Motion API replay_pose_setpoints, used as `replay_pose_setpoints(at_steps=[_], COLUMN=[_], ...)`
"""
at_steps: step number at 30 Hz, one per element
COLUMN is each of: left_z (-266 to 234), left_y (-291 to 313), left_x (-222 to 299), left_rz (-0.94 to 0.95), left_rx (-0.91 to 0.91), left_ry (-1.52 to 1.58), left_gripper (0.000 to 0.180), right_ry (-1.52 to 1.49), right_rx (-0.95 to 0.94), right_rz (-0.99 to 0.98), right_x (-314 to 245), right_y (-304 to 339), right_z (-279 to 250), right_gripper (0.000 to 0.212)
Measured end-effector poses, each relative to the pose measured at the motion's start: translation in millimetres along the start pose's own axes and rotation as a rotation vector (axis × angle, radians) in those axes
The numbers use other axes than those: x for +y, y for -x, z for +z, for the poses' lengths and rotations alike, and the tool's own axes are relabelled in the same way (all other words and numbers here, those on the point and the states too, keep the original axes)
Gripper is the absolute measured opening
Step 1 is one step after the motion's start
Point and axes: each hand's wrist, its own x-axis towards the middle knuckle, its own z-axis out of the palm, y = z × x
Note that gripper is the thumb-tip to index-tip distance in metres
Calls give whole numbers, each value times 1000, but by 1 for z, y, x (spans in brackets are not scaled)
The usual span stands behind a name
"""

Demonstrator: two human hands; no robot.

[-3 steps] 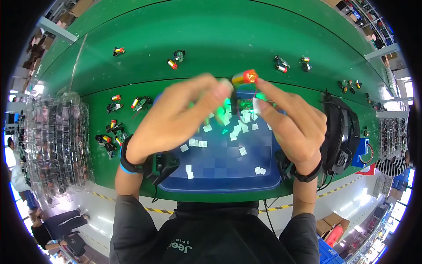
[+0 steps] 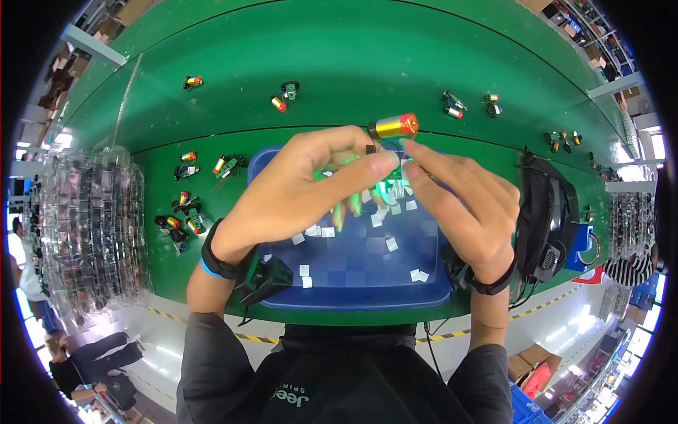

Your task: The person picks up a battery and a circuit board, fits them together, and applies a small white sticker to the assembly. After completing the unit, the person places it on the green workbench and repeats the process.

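Note:
Above the blue tray (image 2: 346, 295), my left hand (image 2: 304, 177) is closed on a small green circuit board (image 2: 396, 174), thumb on top. A green glow lights its lower fingers. Thin red and dark wires join the board to a cylindrical battery (image 2: 394, 126), gold with a red end, lying just beyond the thumb. My right hand (image 2: 470, 198) pinches thumb and forefinger at the board's right edge; a small white square piece (image 2: 405, 165) shows partly at the fingertips. Many similar white squares (image 2: 391, 244) lie scattered in the tray.
Battery-and-board assemblies (image 2: 227, 167) lie about the green table (image 2: 353, 63), left, far and right. Stacked clear plastic trays (image 2: 92, 226) stand at the left. A black bag (image 2: 547, 219) and a blue holder (image 2: 583, 247) sit right. Dark devices (image 2: 265, 279) are strapped at my wrists.
My left hand has shifted right and its thumb has come over the board. The battery has swung slightly right and steadied; my right fingertips stay beside the board.

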Motion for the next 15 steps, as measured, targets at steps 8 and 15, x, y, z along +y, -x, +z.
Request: replay_pose_setpoints(at_steps=[8, 15], left_z=[-4, -4], left_y=[5, 3], left_x=[6, 1], left_rz=[19, 64], left_rx=[-24, 3], left_ry=[-74, -46], left_gripper=[24, 25], right_ry=[-76, -294], right_rx=[-166, -78], right_rz=[202, 377], right_x=[-5, -12], right_y=[3, 3], right_z=[-6, -7], right_gripper=[25, 22])
